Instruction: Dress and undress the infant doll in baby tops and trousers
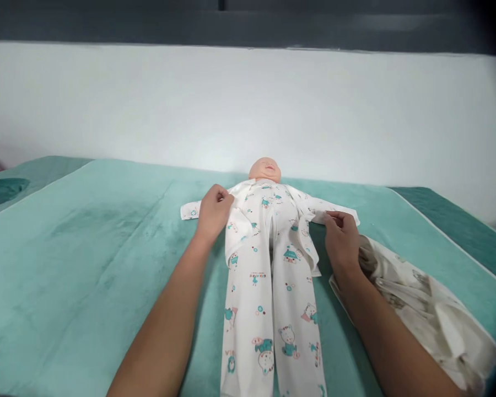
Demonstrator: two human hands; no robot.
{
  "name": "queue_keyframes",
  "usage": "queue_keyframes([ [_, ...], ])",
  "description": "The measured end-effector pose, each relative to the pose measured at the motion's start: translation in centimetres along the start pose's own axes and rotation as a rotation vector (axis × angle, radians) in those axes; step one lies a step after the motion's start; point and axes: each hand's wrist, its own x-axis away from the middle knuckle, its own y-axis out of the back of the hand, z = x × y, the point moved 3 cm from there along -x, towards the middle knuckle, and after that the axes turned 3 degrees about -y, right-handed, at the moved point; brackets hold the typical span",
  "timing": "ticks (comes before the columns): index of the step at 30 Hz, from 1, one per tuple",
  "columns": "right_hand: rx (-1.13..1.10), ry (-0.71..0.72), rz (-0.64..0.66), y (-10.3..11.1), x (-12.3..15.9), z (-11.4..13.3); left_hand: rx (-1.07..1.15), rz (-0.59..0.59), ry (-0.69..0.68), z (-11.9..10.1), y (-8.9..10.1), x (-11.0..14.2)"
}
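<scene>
A baby doll (265, 170) lies on its back, head towards the wall. It has on a white printed baby shirt (243, 223), its front parted, and matching baby trousers (252, 298) pulled high over the torso. Both sleeves stretch out sideways. My left hand (215, 214) is closed, thumb and fingers pinching the shirt near the shoulder on the left. At the right sleeve, my right hand (342, 238) is closed too, its fingertips pinched on the sleeve's lower edge. The doll's hands and feet are not visible.
A crumpled cream patterned cloth (430, 309) lies on the right, partly beneath my right forearm. The teal bed cover (99, 264) spreads under everything. Behind it stands a white wall (248, 105). A dark green bundle (4, 190) sits at the far left.
</scene>
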Motion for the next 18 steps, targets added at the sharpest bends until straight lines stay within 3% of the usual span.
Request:
queue_keyframes([
  [3,0.133,0.092,0.115,1.3,-0.7,-0.8,-0.117,-0.055,0.134,1.6,1.9,-0.9],
  [5,0.195,0.120,0.175,1.8,-1.1,-0.9,-0.336,-0.042,0.212,2.5,2.9,-1.3],
  [8,0.235,0.023,0.270,1.7,-1.2,-0.3,-0.703,0.011,0.248,3.2,3.7,-1.3],
  [10,0.184,-0.072,0.369,0.8,-0.8,0.7,-0.829,0.037,0.213,3.2,3.6,-1.0],
  [12,0.115,-0.121,0.455,-0.5,-0.1,2.0,-0.855,0.013,0.116,2.6,3.1,-0.7],
  [15,0.150,-0.113,0.475,-2.4,1.1,3.7,-0.773,-0.011,-0.161,1.3,1.7,-0.3],
  [18,0.213,-0.078,0.410,-3.3,1.6,4.1,-0.635,0.136,-0.453,0.7,-0.4,0.1],
])
